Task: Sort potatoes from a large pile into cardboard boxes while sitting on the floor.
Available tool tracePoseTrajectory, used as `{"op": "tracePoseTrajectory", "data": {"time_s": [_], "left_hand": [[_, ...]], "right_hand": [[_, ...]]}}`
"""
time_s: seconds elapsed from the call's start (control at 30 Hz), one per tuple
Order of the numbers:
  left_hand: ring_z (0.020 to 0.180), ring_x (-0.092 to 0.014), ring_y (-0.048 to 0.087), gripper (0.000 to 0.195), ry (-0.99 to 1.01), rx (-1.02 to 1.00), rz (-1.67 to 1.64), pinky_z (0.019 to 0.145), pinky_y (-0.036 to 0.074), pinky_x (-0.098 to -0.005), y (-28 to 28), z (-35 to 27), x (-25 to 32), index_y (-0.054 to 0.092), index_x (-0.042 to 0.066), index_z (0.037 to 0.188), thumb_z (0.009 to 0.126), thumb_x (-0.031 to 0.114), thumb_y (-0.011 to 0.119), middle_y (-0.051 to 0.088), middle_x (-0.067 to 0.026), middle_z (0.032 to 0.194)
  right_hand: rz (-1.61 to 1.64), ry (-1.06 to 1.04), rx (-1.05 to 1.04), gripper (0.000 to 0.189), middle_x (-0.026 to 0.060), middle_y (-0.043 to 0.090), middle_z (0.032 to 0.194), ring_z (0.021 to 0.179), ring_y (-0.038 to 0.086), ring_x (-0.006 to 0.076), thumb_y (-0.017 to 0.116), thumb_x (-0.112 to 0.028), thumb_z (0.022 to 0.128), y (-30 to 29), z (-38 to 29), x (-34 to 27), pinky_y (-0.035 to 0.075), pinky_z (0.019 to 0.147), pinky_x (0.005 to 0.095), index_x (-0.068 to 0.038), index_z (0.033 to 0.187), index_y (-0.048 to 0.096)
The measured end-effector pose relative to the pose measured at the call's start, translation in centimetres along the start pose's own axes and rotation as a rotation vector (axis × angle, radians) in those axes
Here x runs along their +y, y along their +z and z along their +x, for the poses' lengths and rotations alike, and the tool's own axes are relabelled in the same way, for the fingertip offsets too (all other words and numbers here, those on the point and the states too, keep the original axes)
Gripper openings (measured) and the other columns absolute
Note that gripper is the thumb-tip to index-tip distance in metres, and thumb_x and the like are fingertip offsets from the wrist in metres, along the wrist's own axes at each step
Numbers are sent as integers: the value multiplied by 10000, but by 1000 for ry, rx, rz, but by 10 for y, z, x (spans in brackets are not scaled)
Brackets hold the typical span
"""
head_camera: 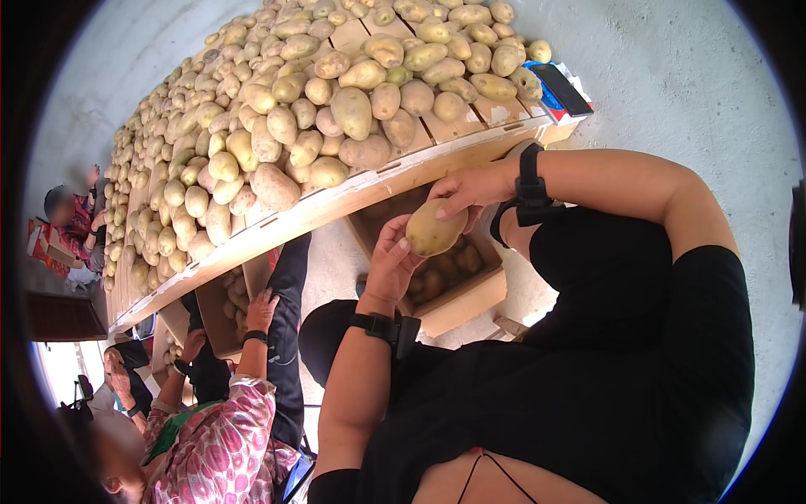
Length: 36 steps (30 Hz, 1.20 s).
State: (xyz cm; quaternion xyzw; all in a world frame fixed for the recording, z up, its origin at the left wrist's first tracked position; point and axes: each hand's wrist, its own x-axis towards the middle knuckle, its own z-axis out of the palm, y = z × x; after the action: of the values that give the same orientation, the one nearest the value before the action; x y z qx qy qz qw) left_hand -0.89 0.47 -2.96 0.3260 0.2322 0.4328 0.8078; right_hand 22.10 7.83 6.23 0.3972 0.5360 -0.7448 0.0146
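Observation:
Both of my hands hold one pale yellow potato (433,233) between them, just in front of the table's edge. My left hand (391,268) supports it from its left and lower side, the thumb lying against the skin. From above, my right hand (473,188) grips the same potato with thumb and fingers. A few small dark spots mark its surface. Below my hands stands an open cardboard box (463,305) with several potatoes (434,280) in it, partly hidden by my hands and the held potato.
A slatted wooden table (352,195) bears a large heap of potatoes (271,113). On its right corner a smartphone (562,88) lies on a small box. To my left sits a co-worker in a patterned shirt (220,447), near another potato box (214,315). Other people sit farther along.

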Motion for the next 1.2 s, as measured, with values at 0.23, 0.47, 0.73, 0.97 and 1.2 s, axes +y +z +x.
{"op": "tracePoseTrajectory", "data": {"time_s": [0.23,0.47,0.73,0.97,1.2], "left_hand": [[971,-295,648,633,-337,-141,-293,844,547,-405,-5,0,4,392,53,1351,950,543,376,577,-177,1195],[982,-272,650,588,-206,-95,-169,744,588,-338,-5,-4,3,373,46,1373,933,408,518,533,-167,1255],[1038,-235,609,613,-180,42,115,800,549,-336,-13,-14,13,434,74,1336,754,128,616,542,-88,1240],[1028,-200,600,529,-287,222,422,808,521,-314,-30,-36,11,491,38,1244,733,50,626,578,-91,1172],[891,-159,611,334,-124,498,904,803,507,-299,-44,-53,-6,550,25,1108,810,100,682,619,-93,1057]], "right_hand": [[-177,-194,16,488,68,530,1205,1112,519,167,624,-232,900,0,4,-13,468,925,321,-32,1310,448],[-7,-53,16,472,78,538,1177,1073,532,176,626,-285,892,-2,5,-3,456,918,331,-38,1269,490],[-282,121,53,516,112,553,1180,1003,590,220,574,-418,903,-4,7,7,513,826,342,-26,1232,514],[-226,-7,213,427,63,617,1065,935,597,169,616,-381,878,-12,-8,-14,509,787,300,-44,1140,596],[-778,-548,223,296,56,653,1022,890,605,132,642,-223,859,10,-82,-112,489,781,301,-87,1121,626]]}}
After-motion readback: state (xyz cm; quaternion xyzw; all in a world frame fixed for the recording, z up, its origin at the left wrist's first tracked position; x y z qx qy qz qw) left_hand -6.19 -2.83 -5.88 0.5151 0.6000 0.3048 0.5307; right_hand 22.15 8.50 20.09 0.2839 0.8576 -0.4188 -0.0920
